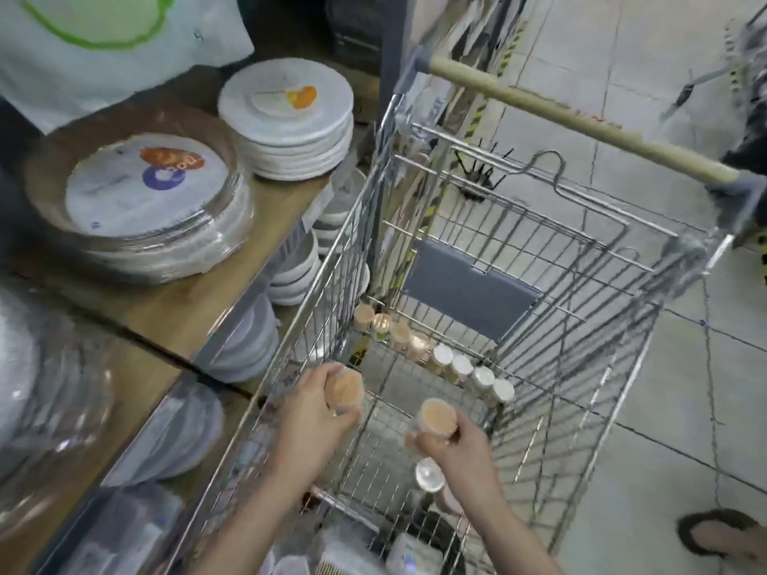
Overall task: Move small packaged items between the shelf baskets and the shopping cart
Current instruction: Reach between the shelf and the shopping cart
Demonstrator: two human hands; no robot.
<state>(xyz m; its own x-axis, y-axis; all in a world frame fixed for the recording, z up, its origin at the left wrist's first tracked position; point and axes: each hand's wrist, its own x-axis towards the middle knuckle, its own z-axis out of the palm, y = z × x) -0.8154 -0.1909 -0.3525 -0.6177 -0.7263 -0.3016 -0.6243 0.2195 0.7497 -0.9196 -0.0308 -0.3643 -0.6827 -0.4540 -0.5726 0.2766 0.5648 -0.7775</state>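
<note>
Both my hands reach into a wire shopping cart (581,259). My left hand (315,408) grips a small round container of toothpicks (346,390) near the cart's left wall. My right hand (460,446) grips a second such container (438,415) over the middle of the cart floor. Below that hand another small container with a white lid (429,475) stands in the cart. A row of several similar small containers (431,354) lines the cart's far end, tan tops at the left and white lids at the right.
Wooden shelves (182,300) on the left carry stacks of white plates (290,118), wrapped plates (153,209) and bowls below. The cart's handle (581,122) points away. A person's sandalled foot (722,537) stands on the tiled floor at the lower right.
</note>
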